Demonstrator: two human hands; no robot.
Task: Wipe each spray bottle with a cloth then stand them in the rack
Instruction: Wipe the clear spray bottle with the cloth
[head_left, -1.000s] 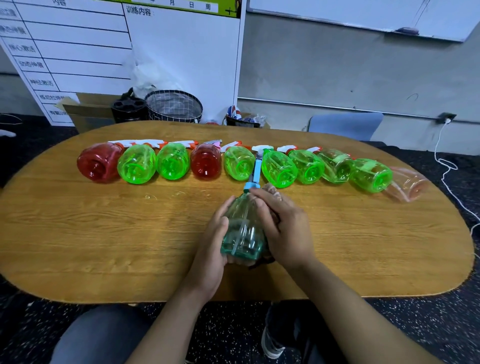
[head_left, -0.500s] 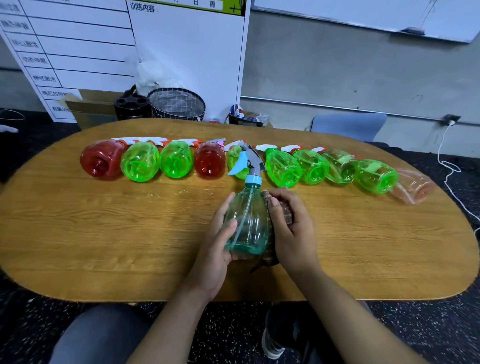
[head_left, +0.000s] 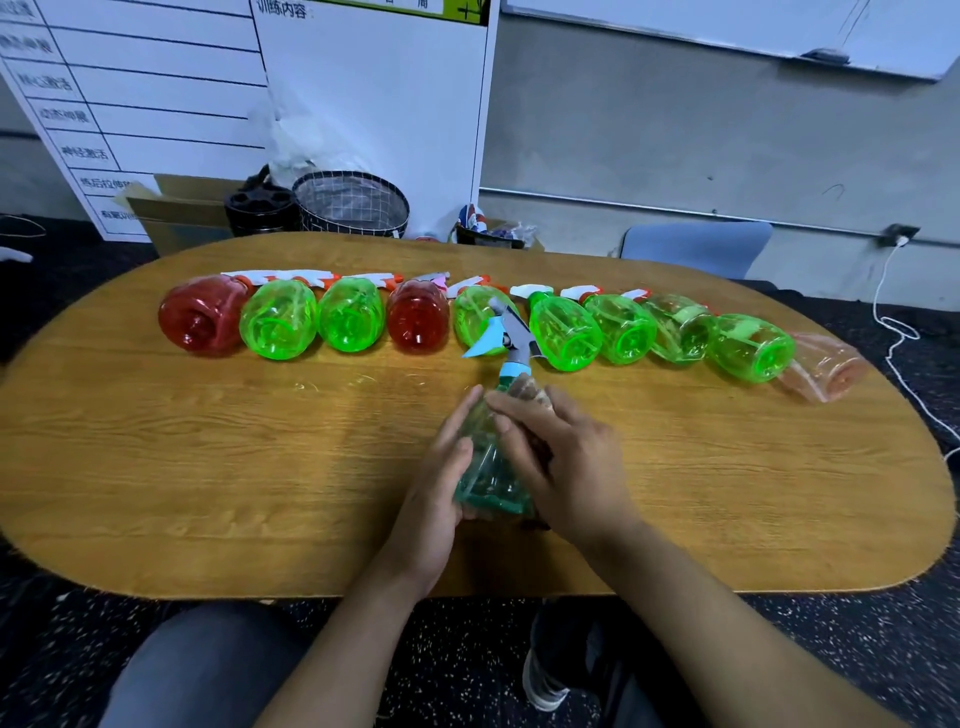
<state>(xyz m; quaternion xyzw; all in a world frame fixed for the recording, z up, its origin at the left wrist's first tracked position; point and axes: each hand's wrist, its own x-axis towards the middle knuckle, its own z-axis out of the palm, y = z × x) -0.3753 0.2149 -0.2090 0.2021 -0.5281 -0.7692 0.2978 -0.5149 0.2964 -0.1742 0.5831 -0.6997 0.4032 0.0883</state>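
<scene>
A teal see-through spray bottle (head_left: 488, 470) with a grey and blue trigger head (head_left: 511, 338) stands tilted at the near middle of the table. My left hand (head_left: 441, 478) grips its left side and base. My right hand (head_left: 561, 457) presses a brownish cloth (head_left: 530, 392) against the bottle's right side and shoulder; most of the cloth is hidden under the palm. Behind them several spray bottles lie in a row, bases toward me: red ones (head_left: 200, 317), green ones (head_left: 278, 325) and a pale pink one (head_left: 826, 371) at the right end.
The oval wooden table (head_left: 208, 467) ends close to my knees. Beyond its far edge stand a wire basket (head_left: 350, 205), a black holder (head_left: 260, 205), a cardboard box (head_left: 171, 208) and a blue chair (head_left: 693, 249). A white cable (head_left: 893, 322) hangs at the right.
My right hand with the cloth has slid from the bottle's right side up over its shoulder and front. The bottle stays tilted in my left hand.
</scene>
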